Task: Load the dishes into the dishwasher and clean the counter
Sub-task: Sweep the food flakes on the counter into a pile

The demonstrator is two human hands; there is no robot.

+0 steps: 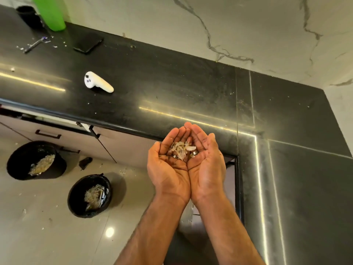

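Black stone worktop (172, 88), L-shaped, taken here as the landmark. Beyond its front edge, over the floor, the left hand (169, 169) and right hand (205, 165) are held palm-up, edges touching, forming 1 cup. The fingers (172, 134) are gently curved, not clenched, and cradle a small heap of pale scraps (181, 150); what the scraps are is hard to make out. On the worktop lie a white controller (98, 82), a dark phone (88, 43) further back, and a slim tool (33, 45) among crumbs at the far left. A green container (50, 12) and a dark cup (28, 15) at the rear are cut off by the frame's top. Below the worktop, 2 black bins (89, 196) on the floor hold pale waste.
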